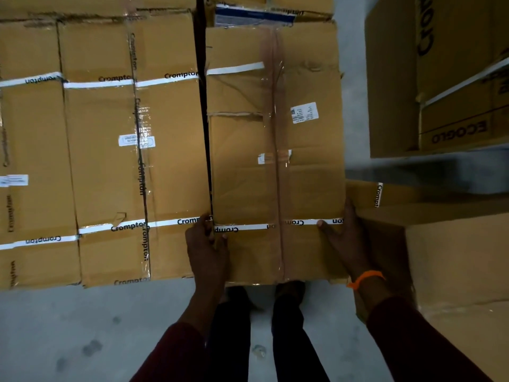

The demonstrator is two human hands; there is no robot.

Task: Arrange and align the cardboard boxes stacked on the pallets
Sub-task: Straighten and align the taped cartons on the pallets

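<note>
A long brown cardboard box (275, 166) with clear tape down its middle and white Crompton straps lies in front of me. My left hand (208, 246) grips its near left edge, fingers in the dark gap beside it. My right hand (345, 241), with an orange band on the wrist, presses its near right edge, thumb on top. To the left lies a row of similar strapped boxes (110, 150), tight side by side, their near ends roughly level with the held box.
A tall stack of Crompton boxes (440, 73) stands at the right rear. A lower box (454, 260) sits by my right arm, with another box (399, 197) behind it. Grey floor (82, 326) lies below, with my legs by the box end.
</note>
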